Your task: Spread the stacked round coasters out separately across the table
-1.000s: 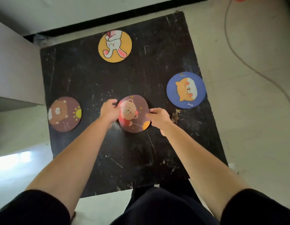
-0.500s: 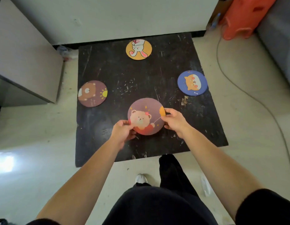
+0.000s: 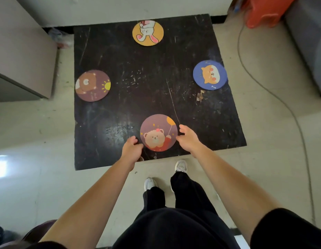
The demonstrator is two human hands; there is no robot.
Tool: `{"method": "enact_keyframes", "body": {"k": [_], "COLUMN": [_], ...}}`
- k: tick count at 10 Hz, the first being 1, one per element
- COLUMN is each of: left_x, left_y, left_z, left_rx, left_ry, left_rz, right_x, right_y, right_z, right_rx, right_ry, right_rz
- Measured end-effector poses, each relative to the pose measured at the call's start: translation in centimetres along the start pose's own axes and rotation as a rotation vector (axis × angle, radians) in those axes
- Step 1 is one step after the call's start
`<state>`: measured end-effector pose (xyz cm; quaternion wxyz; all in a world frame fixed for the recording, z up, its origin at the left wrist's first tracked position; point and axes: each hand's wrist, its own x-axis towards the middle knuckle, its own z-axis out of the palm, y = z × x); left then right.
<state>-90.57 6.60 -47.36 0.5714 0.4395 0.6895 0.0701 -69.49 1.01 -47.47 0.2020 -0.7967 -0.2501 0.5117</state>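
Mauve, printed with a bear and balloon, one coaster [image 3: 158, 132] lies flat near the front edge of a scratched black table [image 3: 148, 83]. A person's left hand [image 3: 131, 149] and right hand [image 3: 187, 138] flank it, fingers loosely curled and open, gripping nothing, fingertips at or just off its rim. Three more coasters lie well apart: a brown bear [image 3: 92, 85] at left, a yellow rabbit [image 3: 148, 33] at the far edge, a blue dog [image 3: 210, 75] at right. Four coasters in all, none overlapping. Two white shoes [image 3: 181, 165] stand on the pale floor.
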Motion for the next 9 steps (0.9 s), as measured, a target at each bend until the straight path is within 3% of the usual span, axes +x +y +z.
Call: {"method": "enact_keyframes", "body": {"k": [2,6,8,9], "left_x": [0.0,-0.8,-1.3,-1.4], "left_y": [1.2,-1.3,-1.0,-1.2], "left_z": [1.2,-0.1,-0.7,-0.7], "left_rx": [-0.193,-0.123,-0.019,0.141], "left_ry": [-0.118,-0.136,-0.189,-0.201], "left_rz": [0.003,-0.010,0.063,0.085], "right_x": [-0.1,-2.3,-2.9,-2.8], "right_y": [0.5,2.1,1.8,1.0], "right_z": [0.8,2.1,1.4,0.3], "right_rx": [0.004,0.023,-0.137,-0.344], "right_ry": [-0.138,-0.166,-0.211,-0.151], "right_rz": [-0.022,-0.014,-0.064,-0.152]}}
